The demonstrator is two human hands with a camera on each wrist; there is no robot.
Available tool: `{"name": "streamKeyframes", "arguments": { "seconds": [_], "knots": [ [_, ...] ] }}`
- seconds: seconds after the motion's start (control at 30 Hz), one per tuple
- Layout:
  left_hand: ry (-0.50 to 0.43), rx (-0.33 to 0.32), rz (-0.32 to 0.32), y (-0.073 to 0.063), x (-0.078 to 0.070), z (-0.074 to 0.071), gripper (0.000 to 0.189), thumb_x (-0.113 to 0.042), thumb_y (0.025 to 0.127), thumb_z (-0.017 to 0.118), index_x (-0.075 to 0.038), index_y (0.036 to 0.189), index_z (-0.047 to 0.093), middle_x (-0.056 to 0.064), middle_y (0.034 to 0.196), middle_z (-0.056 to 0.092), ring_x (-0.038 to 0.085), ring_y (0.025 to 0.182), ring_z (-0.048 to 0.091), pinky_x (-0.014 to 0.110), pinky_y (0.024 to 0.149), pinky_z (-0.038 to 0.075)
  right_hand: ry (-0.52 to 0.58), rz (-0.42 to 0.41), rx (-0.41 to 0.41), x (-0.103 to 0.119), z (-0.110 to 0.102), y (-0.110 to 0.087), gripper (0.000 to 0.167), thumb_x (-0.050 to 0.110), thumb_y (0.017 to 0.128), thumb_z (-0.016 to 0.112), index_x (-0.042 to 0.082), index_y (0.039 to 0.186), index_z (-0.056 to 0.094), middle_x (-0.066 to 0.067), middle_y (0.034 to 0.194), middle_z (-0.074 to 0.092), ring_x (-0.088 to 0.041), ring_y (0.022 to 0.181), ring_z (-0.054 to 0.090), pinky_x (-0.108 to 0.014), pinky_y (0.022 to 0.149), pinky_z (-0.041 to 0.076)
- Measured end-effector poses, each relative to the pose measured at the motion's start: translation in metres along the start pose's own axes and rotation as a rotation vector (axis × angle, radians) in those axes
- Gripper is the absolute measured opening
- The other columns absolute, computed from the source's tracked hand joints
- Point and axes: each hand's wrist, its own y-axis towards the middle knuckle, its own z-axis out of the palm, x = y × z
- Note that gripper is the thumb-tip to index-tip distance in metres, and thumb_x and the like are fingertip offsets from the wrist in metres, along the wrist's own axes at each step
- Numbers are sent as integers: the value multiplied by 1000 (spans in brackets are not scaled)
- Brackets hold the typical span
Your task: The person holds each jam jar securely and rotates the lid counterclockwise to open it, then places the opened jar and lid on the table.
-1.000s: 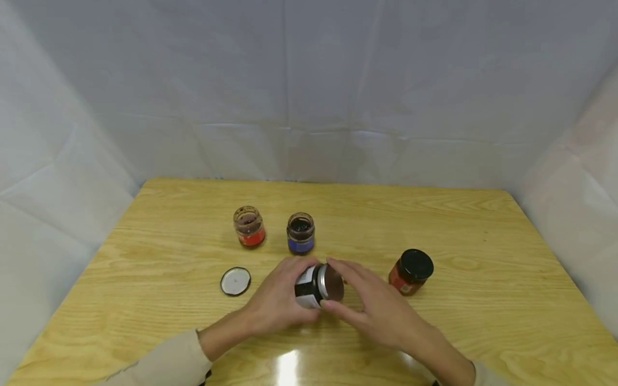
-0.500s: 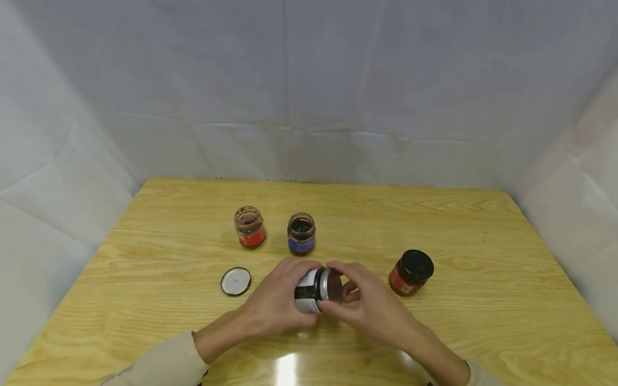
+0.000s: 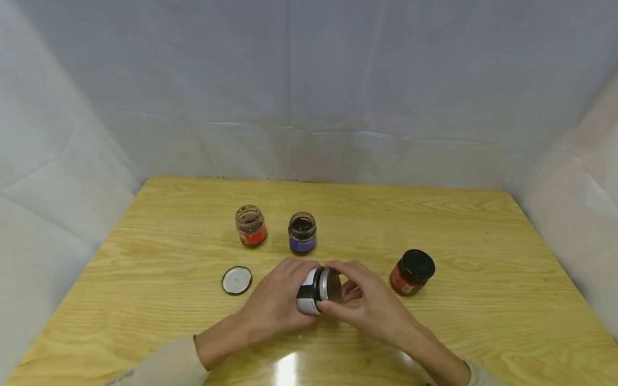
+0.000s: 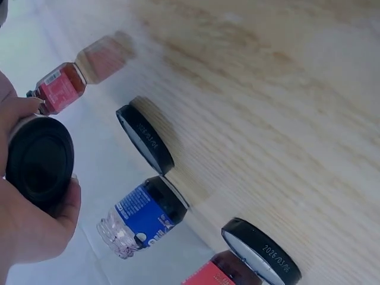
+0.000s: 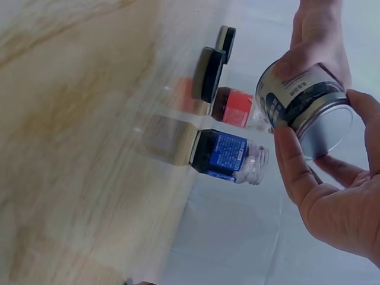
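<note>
In the head view my left hand point(image 3: 277, 297) grips a dark jar with a white label point(image 3: 307, 305), held tilted on its side over the table. My right hand point(image 3: 374, 303) has thumb and fingers round the rim of its silver-edged lid point(image 3: 332, 285), which sits on the jar's mouth. The right wrist view shows the lid's flat face point(image 5: 326, 132) between the right hand's fingers point(image 5: 291, 157). In the left wrist view the jar's black base point(image 4: 40, 160) faces the camera, and the left hand point(image 4: 35, 231) wraps round its side.
Behind the hands stand an open red-labelled jar point(image 3: 251, 230) and an open blue-labelled jar point(image 3: 302, 236). A lid point(image 3: 236, 280) lies inside-up at left; another lid point(image 4: 145, 139) shows in the wrist views. A red-labelled jar with a black lid point(image 3: 412, 272) stands at right.
The right hand's fingers have shifted round the lid, and curled fingertips now show beyond it. The jar has barely moved, and the other jars stay put.
</note>
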Motion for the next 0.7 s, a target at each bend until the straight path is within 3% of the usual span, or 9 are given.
{"name": "streamKeyframes", "arguments": {
  "seconds": [0.23,0.33,0.5,0.7],
  "knots": [
    [-50,-3,7,-3,0,-3,67,-33,59,83,-11,117,57,-2,107,63,13,96,57,30,78,50,-10,-113,29,-1,-3,0,55,44,81,74,29,130,54,5,109,53,-11,83,56,-25,75,53],
    [-85,32,-9,-4,1,-3,67,-33,58,83,-13,117,59,-3,107,64,11,94,57,28,77,50,-41,-159,52,-5,-3,0,54,44,81,74,31,130,54,6,107,51,-10,83,55,-25,73,53],
    [-182,123,-88,-6,2,-4,68,-34,58,84,-18,119,59,-9,106,62,6,91,55,25,74,48,-78,-254,85,-11,-4,0,56,41,83,73,32,133,53,7,111,49,-9,85,54,-28,71,53],
    [-223,170,-117,-4,2,-6,69,-35,60,84,-17,121,58,-8,109,62,6,92,55,25,75,48,-114,-318,112,-14,-9,0,57,41,84,72,32,136,51,11,121,47,-9,100,53,-27,80,50]
  ]
}}
